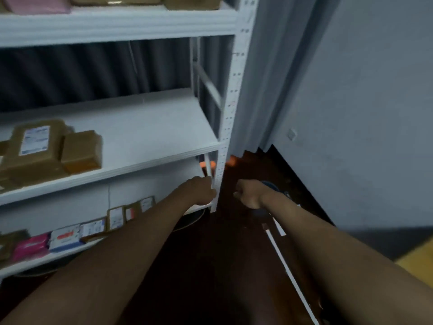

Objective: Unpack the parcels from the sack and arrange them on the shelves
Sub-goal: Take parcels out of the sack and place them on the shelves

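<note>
Fingers of the left hand are hidden where it meets the white upright post of the shelving, so whether they are wide, narrow or holding something cannot be told; the picture is blurred there. On the right hand the fingers are seen curled inward, low over the dark floor just right of the post, but whether anything is held in them cannot be made out. Both forearms are stretched forward and down.

Brown parcels are stacked at the left end of the middle shelf, one bearing a white label, with a smaller one just beside it. On the bottom shelf a row of small parcels is set along the front edge, among them pink, white and brown ones. More parcels are seen on the top shelf, a pink one at the left. The sack cannot be picked out with certainty.

A grey wall is seen to the right, and an orange blur shows near the foot of the post.
</note>
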